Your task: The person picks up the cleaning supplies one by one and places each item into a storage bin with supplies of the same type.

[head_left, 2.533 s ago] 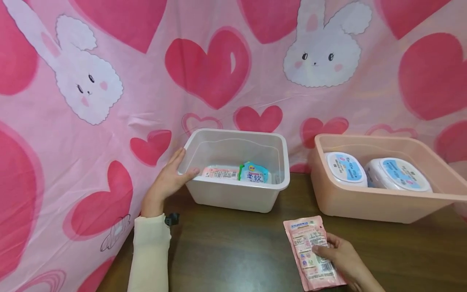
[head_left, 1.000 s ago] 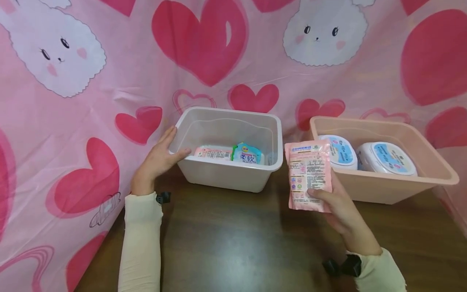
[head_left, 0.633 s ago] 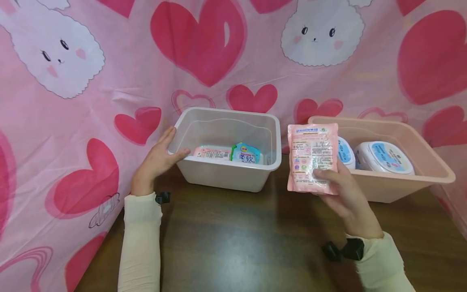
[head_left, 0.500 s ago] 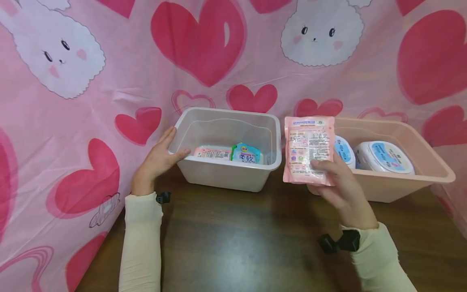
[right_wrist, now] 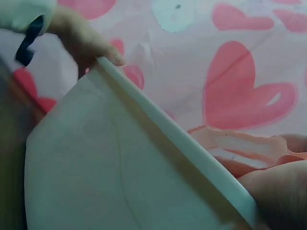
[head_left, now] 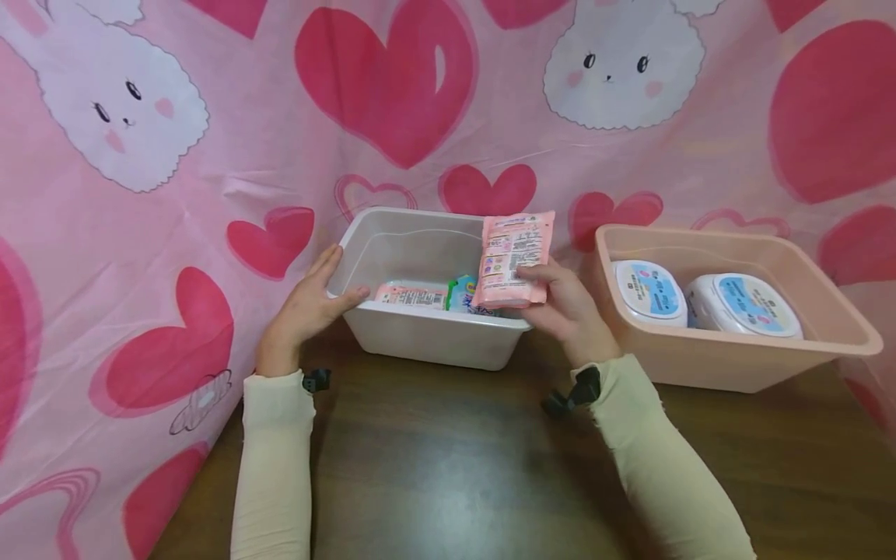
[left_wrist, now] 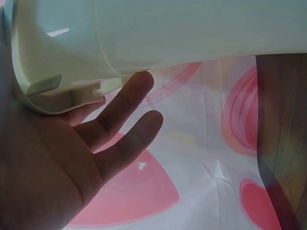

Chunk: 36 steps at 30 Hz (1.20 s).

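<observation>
My right hand (head_left: 570, 315) pinches a flat pink printed pouch (head_left: 514, 260), thumb on its face. The pouch is over the right end of a whitish plastic bin (head_left: 434, 341). Inside, another pink packet (head_left: 411, 295) and a blue packet with a green edge (head_left: 462, 294) lie on the bottom; the held pouch partly covers the blue one. My left hand (head_left: 304, 311) holds the bin's left corner, thumb over the front rim and fingers along the outside. Seen from the left wrist, two fingers (left_wrist: 120, 105) stretch below the rim. The right wrist view shows the pouch's pink edge (right_wrist: 249, 143) beyond the rim.
To the right stands a peach bin (head_left: 735, 364) with two white lidded tubs, a left tub (head_left: 651, 292) and a right tub (head_left: 749, 303). Both bins are on a dark wooden table (head_left: 434, 467). A pink heart-and-rabbit cloth (head_left: 273, 117) hangs behind and at the left.
The right hand has lifted the pink pouch from near the table's front, then carried it left from before the peach bin to over the whitish bin. The left hand keeps its hold.
</observation>
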Motion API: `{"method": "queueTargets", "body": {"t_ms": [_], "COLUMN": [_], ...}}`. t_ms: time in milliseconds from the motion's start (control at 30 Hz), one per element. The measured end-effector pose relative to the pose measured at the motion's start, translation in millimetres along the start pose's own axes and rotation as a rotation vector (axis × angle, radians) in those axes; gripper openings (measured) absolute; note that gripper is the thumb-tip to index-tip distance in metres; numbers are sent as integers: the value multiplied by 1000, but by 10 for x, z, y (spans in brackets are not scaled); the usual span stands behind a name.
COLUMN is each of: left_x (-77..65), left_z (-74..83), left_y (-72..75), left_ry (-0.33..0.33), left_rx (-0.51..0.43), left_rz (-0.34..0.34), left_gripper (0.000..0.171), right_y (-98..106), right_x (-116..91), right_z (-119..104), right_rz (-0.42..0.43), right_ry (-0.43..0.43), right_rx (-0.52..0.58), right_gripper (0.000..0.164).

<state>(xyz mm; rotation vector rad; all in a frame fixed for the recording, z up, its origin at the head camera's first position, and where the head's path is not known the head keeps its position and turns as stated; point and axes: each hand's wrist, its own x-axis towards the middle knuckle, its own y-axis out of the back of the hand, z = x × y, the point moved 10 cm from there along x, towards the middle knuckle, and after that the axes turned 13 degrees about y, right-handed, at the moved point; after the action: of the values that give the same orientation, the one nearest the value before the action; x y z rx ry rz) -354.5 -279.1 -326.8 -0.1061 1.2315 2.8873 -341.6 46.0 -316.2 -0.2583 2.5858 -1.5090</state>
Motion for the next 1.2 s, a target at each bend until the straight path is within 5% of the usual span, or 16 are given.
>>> {"method": "queueTargets", "body": {"t_ms": [367, 700, 867, 1100, 1200], "left_x": [-10, 19, 27, 13, 3], "left_z": [-44, -5, 19, 11, 5], "left_y": [1, 0, 8, 1, 0], "left_ry": [24, -26, -37, -24, -20], "left_rx": [-5, -16, -20, -20, -20], "left_rz": [8, 26, 31, 28, 25], "left_gripper": [102, 100, 99, 99, 99], "right_y": [-17, -75, -117, -69, -85], "right_x": [97, 107, 120, 158, 144], "right_z": [130, 127, 121, 88, 75], "right_rz": [-4, -59, -76, 47, 44], "right_ry": [-57, -71, -51, 67, 115], "right_rx": [-21, -134, -258, -687, -753], "right_gripper": [67, 68, 69, 59, 55]}}
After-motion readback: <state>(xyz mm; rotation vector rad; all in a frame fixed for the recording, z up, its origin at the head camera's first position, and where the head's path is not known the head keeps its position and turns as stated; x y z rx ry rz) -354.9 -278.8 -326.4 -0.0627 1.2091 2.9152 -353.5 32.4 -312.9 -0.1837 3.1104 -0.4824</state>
